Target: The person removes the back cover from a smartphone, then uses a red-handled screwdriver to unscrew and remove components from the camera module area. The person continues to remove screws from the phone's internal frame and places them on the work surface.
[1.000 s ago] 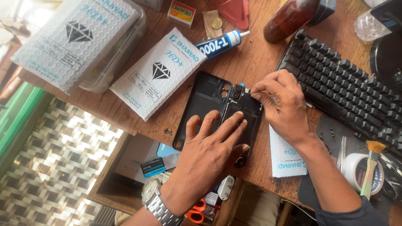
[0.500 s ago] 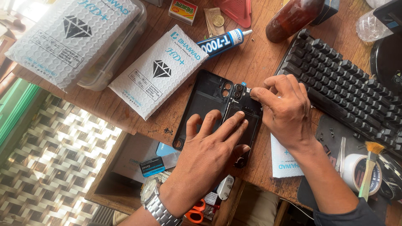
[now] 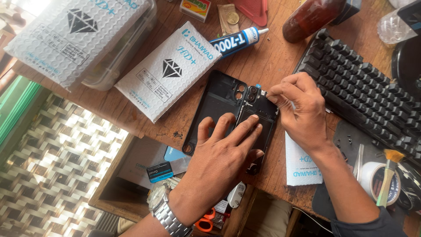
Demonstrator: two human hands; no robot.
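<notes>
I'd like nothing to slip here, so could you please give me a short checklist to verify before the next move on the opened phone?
1. Left hand flat on the opened phone, pinning it: ok.
2. Right hand fingertips pinched at the phone's top edge near the camera: ok.
3. What the right fingertips grip: cannot tell, too small.
4. Detached back cover lying beside the phone, on the table: ok.
5. Glue tube capped and apart from the phone: ok.
6. Phone's lower end near the table edge: not ok.

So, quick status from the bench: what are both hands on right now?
Left hand flat on opened phone, pinning it. Right hand pinching at phone's top edge near camera. Detached back cover alongside. Glue tube and keyboard nearby, nothing obstructing.
</notes>
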